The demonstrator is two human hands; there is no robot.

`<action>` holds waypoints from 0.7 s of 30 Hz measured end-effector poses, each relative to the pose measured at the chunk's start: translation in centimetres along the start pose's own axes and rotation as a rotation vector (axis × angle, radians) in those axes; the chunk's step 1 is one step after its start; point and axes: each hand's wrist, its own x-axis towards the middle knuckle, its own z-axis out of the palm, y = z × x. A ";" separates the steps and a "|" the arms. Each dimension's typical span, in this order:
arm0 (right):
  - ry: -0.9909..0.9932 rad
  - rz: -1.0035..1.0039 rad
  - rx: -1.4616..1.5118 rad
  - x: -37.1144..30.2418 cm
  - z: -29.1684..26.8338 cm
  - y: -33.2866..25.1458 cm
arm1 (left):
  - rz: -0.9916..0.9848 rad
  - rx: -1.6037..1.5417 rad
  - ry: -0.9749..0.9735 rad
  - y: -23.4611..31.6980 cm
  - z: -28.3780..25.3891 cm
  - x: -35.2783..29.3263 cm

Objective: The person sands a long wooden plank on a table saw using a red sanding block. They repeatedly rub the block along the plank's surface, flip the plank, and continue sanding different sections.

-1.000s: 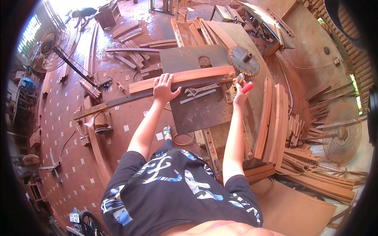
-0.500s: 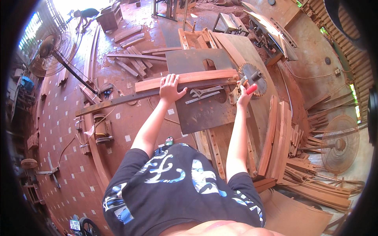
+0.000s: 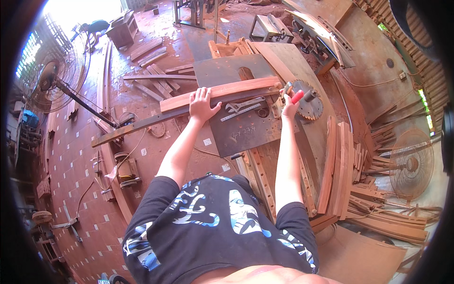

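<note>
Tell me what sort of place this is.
Most likely a woodworking shop: a toothed circular blade, a reddish board under the left hand, and long timbers stacked at the right.

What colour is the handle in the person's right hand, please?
The handle in the right hand is red, seen best in the head view.

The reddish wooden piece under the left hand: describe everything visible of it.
The reddish wooden piece is long, narrow and slightly bowed. It lies alongside the dark bar across the dark plate, its left end jutting beyond the plate. The left hand rests on it, fingers spread. Its right end is near the right hand; whether they touch is unclear.
</note>
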 end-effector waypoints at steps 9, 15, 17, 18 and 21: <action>-0.028 -0.084 -0.035 2.4 1.4 1.5 | -0.028 0.093 -0.161 -1.2 1.2 2.8; -0.006 -0.086 -0.026 3.9 2.5 2.8 | -0.037 0.084 -0.179 -2.1 2.2 4.2; -0.003 -0.104 -0.052 3.9 2.8 2.8 | -0.035 0.089 -0.168 -2.3 2.5 4.2; 0.002 -0.110 -0.068 3.8 2.7 2.8 | -0.031 0.090 -0.167 -2.2 2.5 4.2; 0.003 -0.110 -0.050 4.0 2.5 3.1 | -0.041 0.109 -0.201 -2.1 2.6 4.3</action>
